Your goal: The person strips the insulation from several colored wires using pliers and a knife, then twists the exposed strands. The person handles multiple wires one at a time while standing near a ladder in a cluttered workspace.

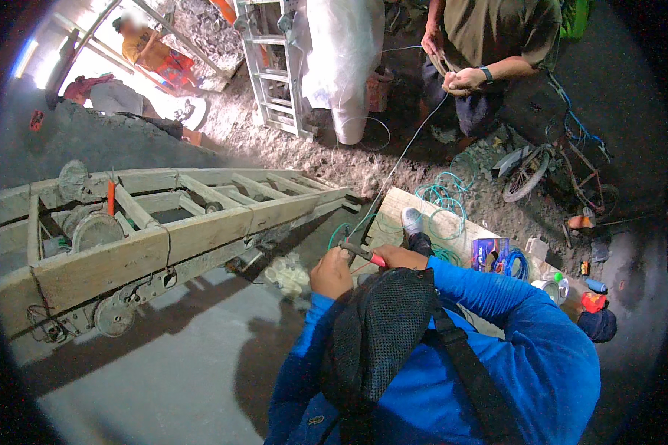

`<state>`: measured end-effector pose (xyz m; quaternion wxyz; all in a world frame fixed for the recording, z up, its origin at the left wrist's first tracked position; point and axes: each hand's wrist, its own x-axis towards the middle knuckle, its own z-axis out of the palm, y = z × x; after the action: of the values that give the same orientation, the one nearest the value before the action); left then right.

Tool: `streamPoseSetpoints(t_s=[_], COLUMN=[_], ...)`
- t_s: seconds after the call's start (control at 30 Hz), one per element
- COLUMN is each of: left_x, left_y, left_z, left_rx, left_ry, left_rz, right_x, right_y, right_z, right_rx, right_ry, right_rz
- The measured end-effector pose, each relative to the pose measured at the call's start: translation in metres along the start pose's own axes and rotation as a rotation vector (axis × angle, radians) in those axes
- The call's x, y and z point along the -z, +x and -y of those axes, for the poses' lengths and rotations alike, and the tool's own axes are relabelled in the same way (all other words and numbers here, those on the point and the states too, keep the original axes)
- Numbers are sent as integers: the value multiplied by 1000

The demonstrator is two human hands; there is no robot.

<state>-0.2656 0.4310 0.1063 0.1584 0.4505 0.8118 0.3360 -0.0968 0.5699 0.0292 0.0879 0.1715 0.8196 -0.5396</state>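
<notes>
My left hand has its fingers pinched close to the jaws of red-handled pliers, at the end of a thin pale wire. My right hand grips the pliers by the handles. Up and to the right, the wire runs to the hands of another person, who stands facing me and holds it. A green wire curves up beside the jaws. Part of both hands' grip is hidden by a black mesh item in front of my chest.
A long wooden ladder-like frame with pulleys lies at left. On a plank at right are green wire coils, a blue wire coil and a box. An aluminium ladder and a bicycle stand beyond.
</notes>
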Motion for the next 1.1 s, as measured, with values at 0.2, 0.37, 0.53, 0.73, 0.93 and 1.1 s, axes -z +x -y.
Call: streamPoseSetpoints(t_s=[0.2,0.37,0.53,0.73,0.93,1.1], left_x=[1,3,-10,-14,4,44], left_y=[5,4,-4,-1,31,62], left_z=[-6,-6,18,46,50,3], left_rx=[-151,-178,-104,-62,193,440], left_ry=[-37,95,138,-48,-519,-907], left_rz=[-40,18,66,79,373,755], right_x=[-3,-8,-14,-22,31,67], right_y=[-2,-5,-3,11,-4,-11], right_z=[10,22,14,-8,-23,-29], right_rx=[49,274,265,250,130,-26], right_ry=[-6,120,117,13,10,417], right_rz=[-10,-260,-230,-136,41,-122])
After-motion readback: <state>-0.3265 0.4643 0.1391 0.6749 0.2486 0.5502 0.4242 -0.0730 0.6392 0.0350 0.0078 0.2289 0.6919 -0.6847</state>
